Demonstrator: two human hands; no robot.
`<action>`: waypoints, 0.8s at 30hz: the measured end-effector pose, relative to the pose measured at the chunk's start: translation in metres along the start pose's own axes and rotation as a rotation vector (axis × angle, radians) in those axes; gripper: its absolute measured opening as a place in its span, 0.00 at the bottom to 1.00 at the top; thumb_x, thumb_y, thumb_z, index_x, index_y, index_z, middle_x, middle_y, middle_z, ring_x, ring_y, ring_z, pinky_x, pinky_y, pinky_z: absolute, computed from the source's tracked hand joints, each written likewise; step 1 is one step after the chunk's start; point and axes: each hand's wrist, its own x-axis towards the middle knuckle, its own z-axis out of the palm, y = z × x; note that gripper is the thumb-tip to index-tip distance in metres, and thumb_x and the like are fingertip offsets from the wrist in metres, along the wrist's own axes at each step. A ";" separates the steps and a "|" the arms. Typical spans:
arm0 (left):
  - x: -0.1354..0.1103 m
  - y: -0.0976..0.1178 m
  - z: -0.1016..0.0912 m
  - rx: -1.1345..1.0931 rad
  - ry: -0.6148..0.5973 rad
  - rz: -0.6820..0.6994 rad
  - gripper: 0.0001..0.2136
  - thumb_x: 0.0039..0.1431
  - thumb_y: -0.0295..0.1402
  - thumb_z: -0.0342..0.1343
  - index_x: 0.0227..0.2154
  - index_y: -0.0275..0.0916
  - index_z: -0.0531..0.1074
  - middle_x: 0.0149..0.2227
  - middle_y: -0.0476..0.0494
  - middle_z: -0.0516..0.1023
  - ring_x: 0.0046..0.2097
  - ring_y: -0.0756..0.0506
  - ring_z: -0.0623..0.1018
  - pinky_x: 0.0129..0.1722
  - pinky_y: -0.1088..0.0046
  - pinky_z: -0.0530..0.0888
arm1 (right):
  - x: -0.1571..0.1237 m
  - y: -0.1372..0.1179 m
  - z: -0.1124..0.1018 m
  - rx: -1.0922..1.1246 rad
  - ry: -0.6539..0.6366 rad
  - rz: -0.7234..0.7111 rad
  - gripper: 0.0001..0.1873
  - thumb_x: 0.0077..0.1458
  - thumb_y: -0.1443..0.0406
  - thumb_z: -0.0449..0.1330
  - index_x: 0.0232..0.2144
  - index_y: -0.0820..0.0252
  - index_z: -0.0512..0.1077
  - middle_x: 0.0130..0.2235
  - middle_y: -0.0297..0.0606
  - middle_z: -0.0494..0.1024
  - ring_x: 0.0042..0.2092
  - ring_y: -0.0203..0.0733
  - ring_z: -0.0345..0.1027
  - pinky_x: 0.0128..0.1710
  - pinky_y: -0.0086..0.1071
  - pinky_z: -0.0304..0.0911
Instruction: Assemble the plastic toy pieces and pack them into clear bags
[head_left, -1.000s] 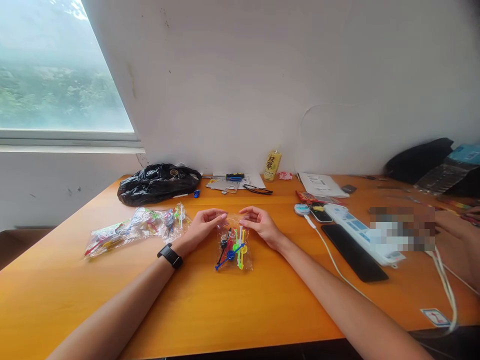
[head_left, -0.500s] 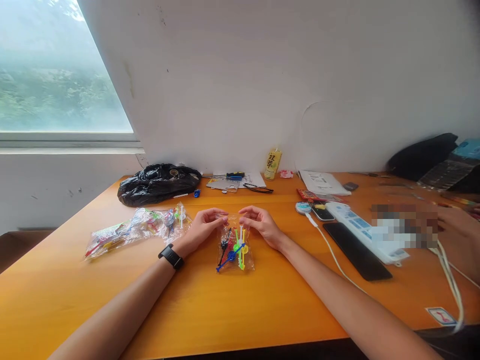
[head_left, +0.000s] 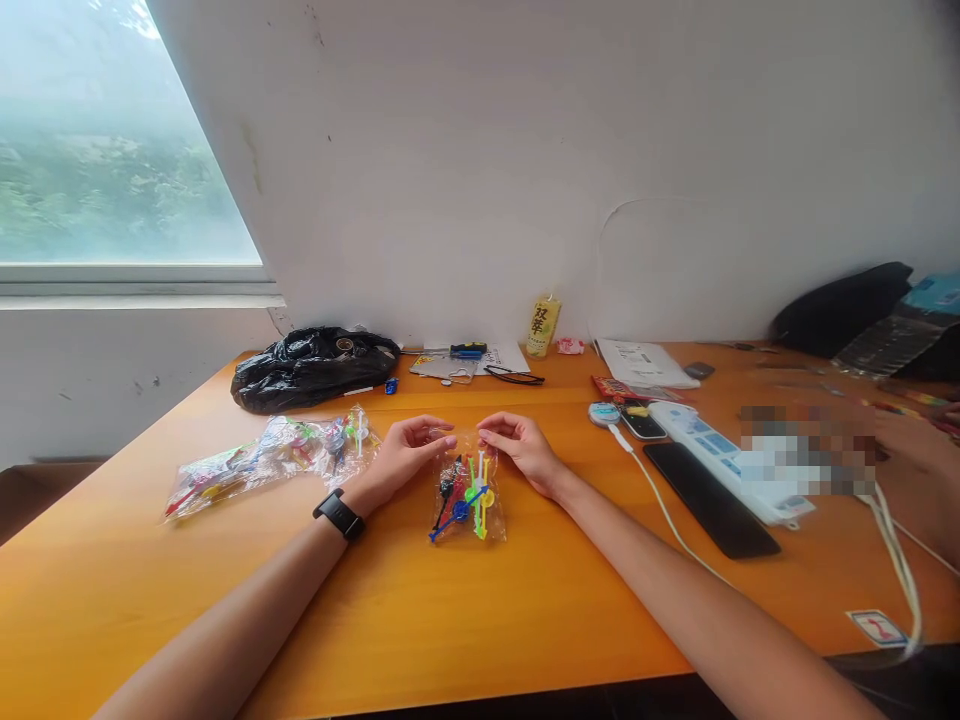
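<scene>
A small clear plastic bag (head_left: 466, 500) lies on the table between my hands, with black, red, blue, green, white and yellow plastic arrow spinners inside. My left hand (head_left: 411, 455) pinches the bag's far left corner between thumb and fingers. At the far right corner, my right hand (head_left: 519, 450) pinches the film the same way. A black watch band (head_left: 340, 514) is on my left wrist. To the left of that hand lie more clear bags (head_left: 274, 455) of similar coloured spinners.
A black plastic bag (head_left: 315, 365) sits at the back left. Along the back are a screwdriver (head_left: 469, 351), glasses (head_left: 514, 376) and a yellow drink pack (head_left: 543, 327). On the right are a power strip (head_left: 712, 455), a black phone (head_left: 709, 500), cables and a co-worker's blurred hand (head_left: 915, 450).
The view has shifted very slightly. My hands and the small bag between them keep the same positions; the co-worker's hand at the right moves a little.
</scene>
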 end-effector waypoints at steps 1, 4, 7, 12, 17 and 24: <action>0.000 0.001 0.000 0.008 0.003 0.004 0.19 0.57 0.48 0.69 0.40 0.36 0.80 0.38 0.40 0.86 0.38 0.44 0.82 0.41 0.69 0.76 | 0.000 0.000 0.000 -0.001 -0.002 0.001 0.19 0.45 0.54 0.78 0.35 0.58 0.81 0.35 0.37 0.82 0.37 0.40 0.76 0.39 0.34 0.69; 0.000 0.000 0.000 0.019 0.026 0.024 0.19 0.61 0.51 0.65 0.36 0.36 0.80 0.36 0.40 0.86 0.37 0.44 0.82 0.40 0.70 0.76 | 0.000 0.000 0.000 0.000 -0.005 -0.003 0.19 0.45 0.53 0.77 0.36 0.58 0.81 0.36 0.37 0.82 0.37 0.41 0.76 0.39 0.34 0.69; 0.002 -0.005 -0.002 -0.007 0.036 0.023 0.20 0.59 0.50 0.67 0.38 0.36 0.79 0.37 0.38 0.87 0.39 0.42 0.84 0.41 0.69 0.76 | 0.001 0.000 0.000 0.005 0.002 -0.006 0.19 0.46 0.53 0.76 0.37 0.58 0.81 0.35 0.37 0.82 0.37 0.40 0.75 0.40 0.34 0.69; 0.004 -0.010 -0.003 -0.023 0.052 0.008 0.19 0.56 0.47 0.71 0.41 0.36 0.78 0.40 0.37 0.87 0.44 0.40 0.85 0.46 0.67 0.77 | 0.002 0.003 -0.002 0.022 -0.005 0.016 0.19 0.51 0.53 0.74 0.40 0.57 0.81 0.35 0.37 0.82 0.36 0.38 0.74 0.39 0.32 0.68; 0.002 -0.004 -0.001 0.018 0.038 0.001 0.20 0.57 0.48 0.69 0.43 0.36 0.80 0.40 0.37 0.87 0.44 0.39 0.84 0.44 0.66 0.77 | 0.001 0.003 -0.001 -0.038 -0.020 -0.003 0.20 0.47 0.54 0.77 0.39 0.58 0.81 0.38 0.38 0.83 0.39 0.40 0.76 0.41 0.34 0.70; 0.001 -0.003 0.000 0.143 -0.094 0.027 0.17 0.60 0.48 0.66 0.36 0.36 0.84 0.36 0.42 0.86 0.36 0.44 0.81 0.36 0.71 0.75 | -0.002 0.002 0.001 -0.121 -0.056 -0.059 0.16 0.49 0.55 0.76 0.35 0.58 0.81 0.36 0.37 0.82 0.37 0.40 0.75 0.41 0.35 0.69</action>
